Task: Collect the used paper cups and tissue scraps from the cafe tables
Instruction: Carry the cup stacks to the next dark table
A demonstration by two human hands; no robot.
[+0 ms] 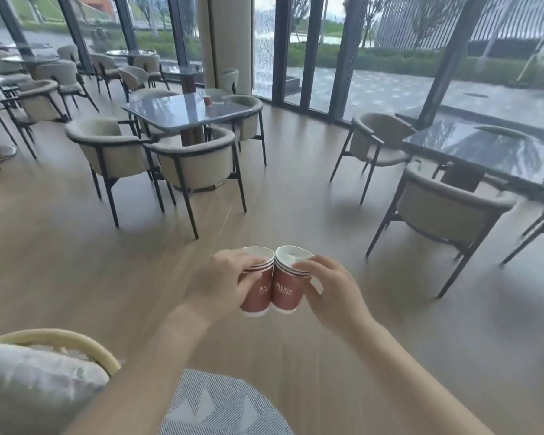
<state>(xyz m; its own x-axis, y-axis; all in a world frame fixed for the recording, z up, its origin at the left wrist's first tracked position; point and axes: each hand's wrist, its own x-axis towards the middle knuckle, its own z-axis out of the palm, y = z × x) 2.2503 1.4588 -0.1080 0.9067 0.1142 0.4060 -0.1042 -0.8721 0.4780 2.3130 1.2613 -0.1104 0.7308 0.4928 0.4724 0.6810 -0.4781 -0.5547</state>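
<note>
Both forearms extended forward, left hand point(230, 279) grip curled round left cup stack point(255, 291); right hand point(332, 288) grip curled round right cup stack point(285, 291), stacks touching, above floor point(76, 262); single cup point(207, 100) on far counter point(176, 112)

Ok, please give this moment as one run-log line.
left hand: holds left cup stack | right hand: holds right cup stack | far table: one cup on it

floor point(76, 262): pale wood | chairs point(189, 164): beige, dark-legged | tables point(182, 111): glossy grey | windows point(390, 42): full-height, daylight
</note>
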